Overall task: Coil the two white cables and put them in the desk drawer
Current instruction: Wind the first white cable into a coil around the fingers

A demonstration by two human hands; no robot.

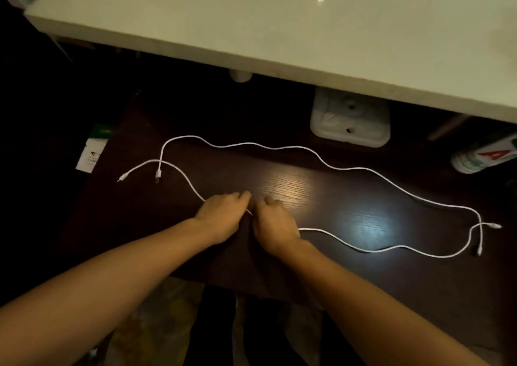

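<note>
The near cable (349, 242) runs under both hands on the dark desk (321, 197). The left hand (221, 217) and right hand (275, 225) pinch it side by side. The far cable (279, 147) lies stretched beyond the hands, untouched.

The dark table (349, 197) lies bare between the two white cables (279, 146), giving open passage. At the far edge a white plastic block (349, 119) and a bottle (481, 155) (lying sideways) crowd beneath the pale shelf (279, 29).
</note>
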